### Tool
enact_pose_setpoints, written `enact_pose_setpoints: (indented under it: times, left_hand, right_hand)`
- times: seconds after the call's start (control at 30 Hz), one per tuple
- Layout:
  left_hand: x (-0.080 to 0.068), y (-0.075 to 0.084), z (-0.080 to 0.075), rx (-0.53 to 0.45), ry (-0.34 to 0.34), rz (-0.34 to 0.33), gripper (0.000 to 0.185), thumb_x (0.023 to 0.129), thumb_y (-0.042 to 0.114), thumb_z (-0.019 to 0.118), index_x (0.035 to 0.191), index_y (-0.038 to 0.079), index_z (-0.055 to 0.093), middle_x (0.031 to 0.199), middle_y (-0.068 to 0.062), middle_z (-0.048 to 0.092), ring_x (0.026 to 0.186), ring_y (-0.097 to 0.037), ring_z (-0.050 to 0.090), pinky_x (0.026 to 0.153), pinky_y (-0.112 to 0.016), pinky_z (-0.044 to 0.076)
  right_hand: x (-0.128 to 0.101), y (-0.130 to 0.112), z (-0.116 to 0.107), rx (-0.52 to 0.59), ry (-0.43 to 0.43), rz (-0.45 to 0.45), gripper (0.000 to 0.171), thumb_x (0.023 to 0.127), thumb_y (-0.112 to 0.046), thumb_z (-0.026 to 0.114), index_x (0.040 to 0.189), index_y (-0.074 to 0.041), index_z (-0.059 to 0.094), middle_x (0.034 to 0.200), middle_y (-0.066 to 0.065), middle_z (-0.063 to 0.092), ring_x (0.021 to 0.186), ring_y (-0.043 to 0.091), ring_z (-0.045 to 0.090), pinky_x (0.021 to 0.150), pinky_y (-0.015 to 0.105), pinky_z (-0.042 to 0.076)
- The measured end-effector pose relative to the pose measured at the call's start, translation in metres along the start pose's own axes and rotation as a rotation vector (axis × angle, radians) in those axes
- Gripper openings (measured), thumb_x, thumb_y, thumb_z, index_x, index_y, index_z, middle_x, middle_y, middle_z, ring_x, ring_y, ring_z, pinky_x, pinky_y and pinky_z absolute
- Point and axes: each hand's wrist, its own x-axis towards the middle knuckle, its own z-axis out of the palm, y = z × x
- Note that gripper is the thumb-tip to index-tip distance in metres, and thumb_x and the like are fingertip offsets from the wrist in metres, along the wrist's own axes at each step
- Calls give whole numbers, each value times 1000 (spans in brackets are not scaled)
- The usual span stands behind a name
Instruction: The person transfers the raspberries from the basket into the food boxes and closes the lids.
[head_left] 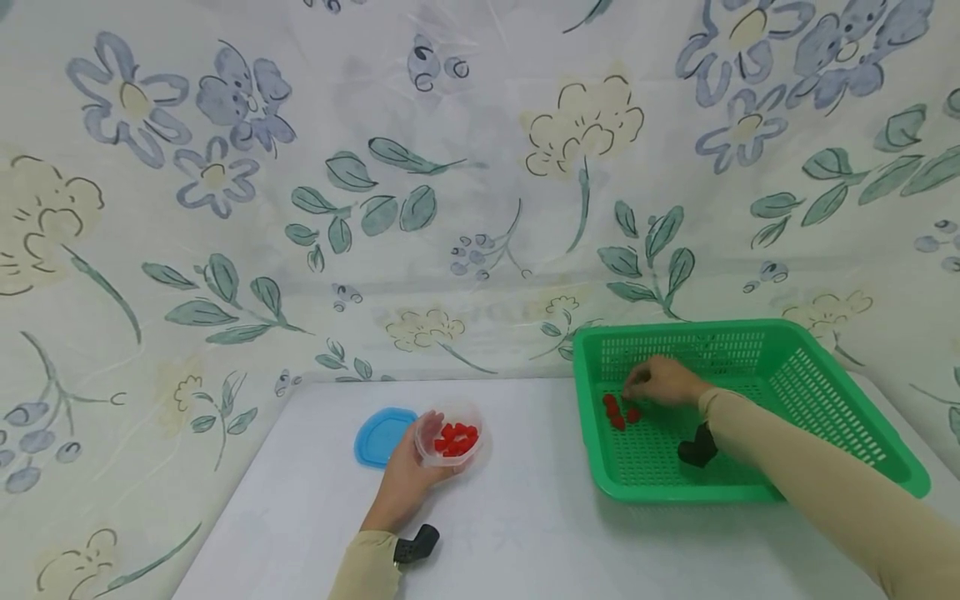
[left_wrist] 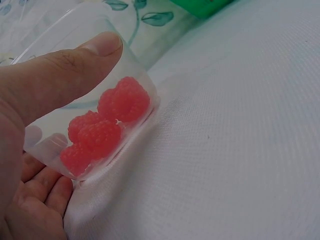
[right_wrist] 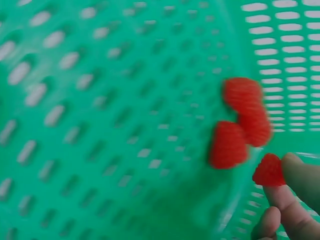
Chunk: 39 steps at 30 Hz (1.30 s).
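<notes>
Floral cloth hangs behind and around the white counter. Green perforated basket sits on the counter's right side. Blue lid lies flat on the counter, just left of the clear cup.

Left hand grips the clear cup, tilted, thumb over the wall and fingers curled beneath; left wrist view shows about 4 raspberries pooled at its low side against the counter.

Right hand is inside the basket, fingers curled down at the floor. Right wrist view: fingertips pinch 1 red raspberry; 3 loose raspberries lie clustered on the basket floor just beside it, blurred. Head view puts that cluster near the basket's left wall, touching the mesh floor.
</notes>
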Motion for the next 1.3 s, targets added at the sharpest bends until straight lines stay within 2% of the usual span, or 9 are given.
enact_pose_setpoints:
  times: [0.2, 0.37, 0.63, 0.77, 0.97, 1.17, 1.3]
  left_hand:
    - [0, 0, 0, 10, -2, 5, 94, 76, 19, 89, 154, 18, 36, 152, -5, 48, 143, -32, 37, 107, -53, 45]
    - [0, 0, 0, 2, -1, -2, 94, 76, 18, 89, 154, 18, 36, 152, -4, 48, 143, -32, 37, 107, -52, 44]
    - [2, -3, 1, 2, 5, -2, 95, 75, 20, 90, 154, 19, 36, 152, -4, 48, 143, -32, 37, 106, -52, 46]
    - [1, -2, 0, -20, 5, 19, 95, 75, 20, 90, 153, 17, 37, 151, -3, 48, 143, -30, 38, 110, -51, 42]
    - [0, -2, 0, -31, 3, 31, 95, 75, 19, 90, 153, 16, 37, 151, -3, 49, 143, -29, 39, 111, -50, 40]
    - [2, -2, 1, -20, 0, 21, 96, 75, 20, 90, 154, 16, 35, 152, -5, 48, 143, -31, 37, 110, -52, 41]
    - [2, -1, 1, -10, -1, 19, 95, 76, 21, 89, 154, 16, 35, 152, -5, 48, 143, -32, 36, 109, -53, 42]
  right_hand:
    - [-5, -5, -7, 39, 56, -49, 28, 99, -25, 63, 112, -1, 72, 110, 12, 71, 104, 33, 65, 87, 51, 54]
    - [-10, -12, -10, 90, 88, -58, 30, 101, -27, 62, 115, -2, 72, 112, 12, 70, 106, 33, 64, 87, 50, 54]
    - [-19, -25, -16, 184, 142, -14, 35, 100, -34, 63, 119, -6, 70, 115, 10, 69, 115, 35, 60, 94, 52, 51]
    - [-26, -34, -18, 214, 177, 2, 36, 100, -37, 63, 119, -7, 70, 117, 10, 69, 117, 35, 60, 97, 54, 49]
    - [-38, -51, -18, 276, 214, 33, 39, 100, -39, 63, 123, -8, 68, 126, 13, 65, 122, 37, 55, 101, 56, 46]
    - [-46, -68, -14, 356, 247, 46, 44, 96, -45, 67, 123, -12, 69, 125, 8, 67, 122, 31, 56, 102, 54, 44]
    - [-48, -82, -7, 370, 273, 36, 42, 95, -45, 68, 121, -12, 71, 121, 6, 69, 119, 27, 59, 100, 51, 47]
